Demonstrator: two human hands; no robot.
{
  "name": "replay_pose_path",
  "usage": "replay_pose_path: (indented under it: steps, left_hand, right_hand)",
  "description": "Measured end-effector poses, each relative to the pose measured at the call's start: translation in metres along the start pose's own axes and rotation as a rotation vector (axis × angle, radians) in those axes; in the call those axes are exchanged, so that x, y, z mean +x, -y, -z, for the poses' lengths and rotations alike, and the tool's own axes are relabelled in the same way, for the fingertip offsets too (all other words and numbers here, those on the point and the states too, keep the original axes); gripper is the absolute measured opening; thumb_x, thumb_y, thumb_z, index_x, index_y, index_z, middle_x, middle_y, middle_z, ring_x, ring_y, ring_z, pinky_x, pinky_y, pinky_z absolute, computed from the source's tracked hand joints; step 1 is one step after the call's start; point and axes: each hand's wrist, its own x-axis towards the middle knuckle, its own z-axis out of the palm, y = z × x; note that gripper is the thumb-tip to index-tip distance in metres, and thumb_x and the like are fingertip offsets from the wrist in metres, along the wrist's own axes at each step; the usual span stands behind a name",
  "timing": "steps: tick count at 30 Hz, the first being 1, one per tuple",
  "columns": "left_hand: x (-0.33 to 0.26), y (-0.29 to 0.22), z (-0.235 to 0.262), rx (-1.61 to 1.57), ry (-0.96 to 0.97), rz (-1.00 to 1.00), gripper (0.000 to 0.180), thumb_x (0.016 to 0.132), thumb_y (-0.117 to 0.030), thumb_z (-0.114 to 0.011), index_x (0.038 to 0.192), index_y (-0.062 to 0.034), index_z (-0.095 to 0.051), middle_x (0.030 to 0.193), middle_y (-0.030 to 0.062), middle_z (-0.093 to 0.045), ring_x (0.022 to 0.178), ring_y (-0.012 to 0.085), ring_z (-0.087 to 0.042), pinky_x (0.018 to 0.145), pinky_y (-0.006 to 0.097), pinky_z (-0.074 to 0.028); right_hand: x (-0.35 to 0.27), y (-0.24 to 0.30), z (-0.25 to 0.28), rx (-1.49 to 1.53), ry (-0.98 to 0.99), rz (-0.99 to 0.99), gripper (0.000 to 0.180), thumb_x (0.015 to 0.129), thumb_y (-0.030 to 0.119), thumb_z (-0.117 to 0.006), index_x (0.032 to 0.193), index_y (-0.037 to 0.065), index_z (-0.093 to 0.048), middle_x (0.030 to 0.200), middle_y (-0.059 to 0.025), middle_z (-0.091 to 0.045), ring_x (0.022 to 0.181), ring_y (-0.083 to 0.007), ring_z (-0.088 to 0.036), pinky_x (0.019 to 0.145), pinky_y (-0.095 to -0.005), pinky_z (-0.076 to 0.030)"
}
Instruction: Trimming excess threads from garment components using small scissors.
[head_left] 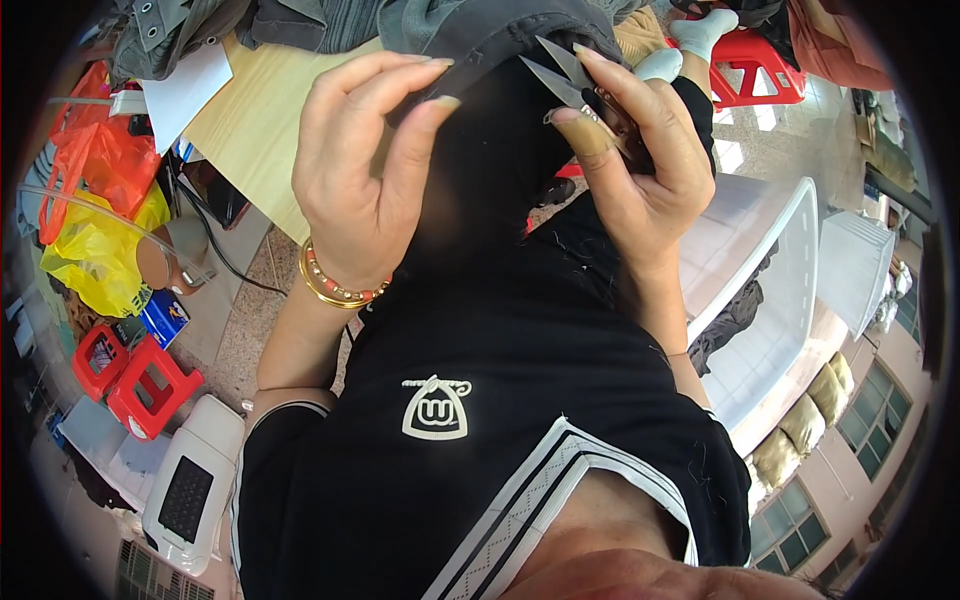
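My left hand is raised over my lap, its thumb and index finger apart, with nothing visible between the tips. A red-beaded bracelet and a gold bangle circle that wrist. In my right hand is a pair of thread snips, held between thumb and fingers. Their two pointed blades stand apart and point up and left, toward the dark garment. This garment lies at the table's edge, just beyond both hands. Its lower part is hard to tell from my black clothing.
More dark grey clothes lie on the pale wooden table beside a white paper sheet. Red and yellow plastic bags and red stools are at the left. A white plastic bin holding dark cloth stands at the right.
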Motion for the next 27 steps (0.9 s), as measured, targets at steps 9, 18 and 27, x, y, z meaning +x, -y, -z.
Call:
replay_pose_path:
  steps: [9,18,27]
  left_hand:
    - [0.0014,0.0037,0.0026,-0.063,-0.034,0.032,0.022,0.077,0.002,-0.078,0.098,-0.0001,-0.072,0.097,0.0113,-0.070,0.084,0.0205,-0.068,0.073,0.028,-0.054]
    - [0.0026,0.0029,0.0062,-0.062,-0.025,0.015,0.015,0.079,0.005,-0.074,0.094,0.0013,-0.072,0.095,0.0117,-0.071,0.082,0.0197,-0.068,0.073,0.027,-0.054]
    - [0.0049,-0.0008,0.0063,-0.107,-0.023,0.037,0.009,0.084,0.004,-0.070,0.092,0.0017,-0.068,0.094,0.0118,-0.069,0.083,0.0214,-0.066,0.074,0.028,-0.052]
  right_hand:
    - [0.0012,0.0007,-0.0011,-0.013,0.018,0.017,0.044,0.069,0.008,-0.087,0.110,0.003,-0.072,0.071,-0.0011,-0.056,0.058,-0.0073,-0.048,0.050,-0.0208,-0.036]
    - [0.0026,0.0035,-0.0014,-0.036,0.040,0.042,0.046,0.067,0.009,-0.088,0.110,0.004,-0.073,0.070,-0.0008,-0.056,0.057,-0.0080,-0.048,0.050,-0.0215,-0.037]
    - [0.0010,0.0001,-0.0024,-0.098,0.064,0.165,0.047,0.068,0.006,-0.086,0.113,0.000,-0.072,0.071,-0.0001,-0.053,0.059,-0.0067,-0.044,0.052,-0.0196,-0.031]
